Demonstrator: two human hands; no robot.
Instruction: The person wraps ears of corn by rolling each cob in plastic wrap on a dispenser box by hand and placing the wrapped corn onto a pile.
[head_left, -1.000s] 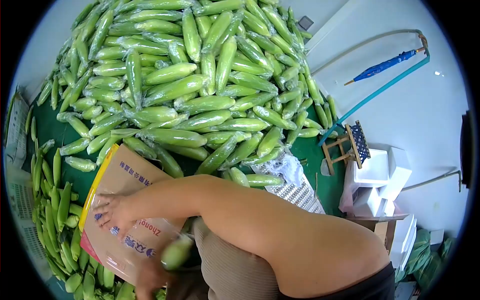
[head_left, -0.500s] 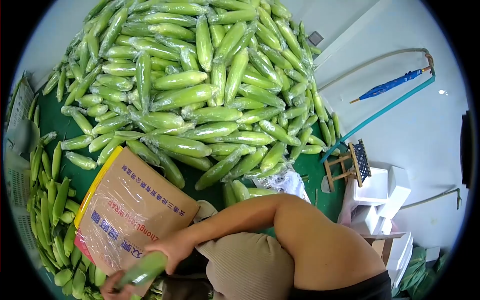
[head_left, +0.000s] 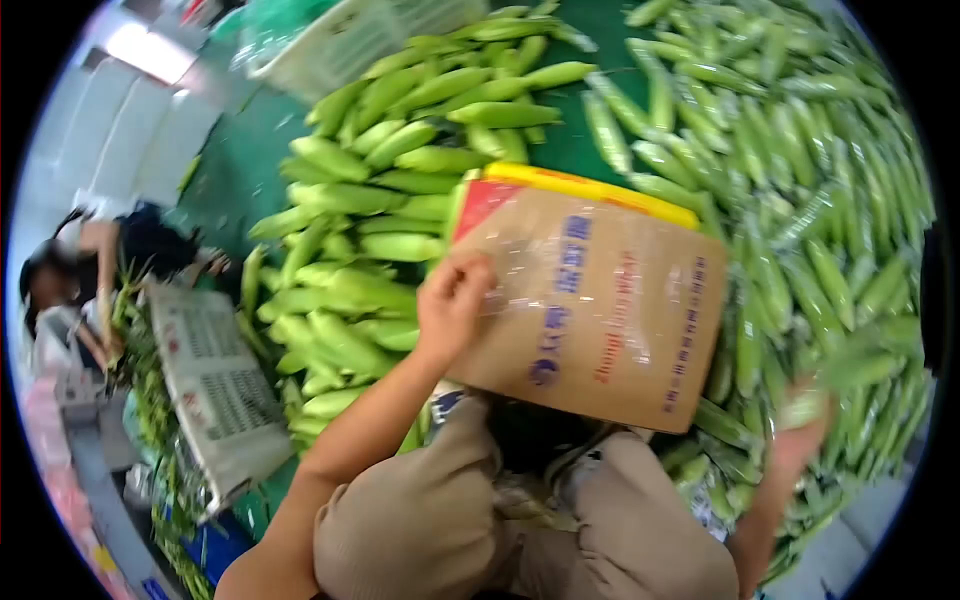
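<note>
A cardboard box [head_left: 630, 300] with blue and red print and a yellow edge sits before my knees, clear film across its top. My left hand [head_left: 455, 305] is at the box's left edge, fingers curled; whether it pinches film there I cannot make out. Out to the right, my right hand [head_left: 800, 425] is smeared by motion and holds a wrapped ear of corn [head_left: 865, 355] by one end, over the heap of wrapped corn [head_left: 790, 190]. Left of the box lies a pile of unwrapped green corn [head_left: 345, 290].
A white crate [head_left: 215, 380] stands at the left, with stripped leaves [head_left: 150, 420] beside it. Another white crate [head_left: 360, 40] is at the top. A co-worker [head_left: 85, 270] sits at far left. The floor [head_left: 225, 190] is green.
The view has swung left, bringing the co-worker and crates in. My right hand has moved from the box to the wrapped heap with the corn; my left hand now rests at the box's left edge.
</note>
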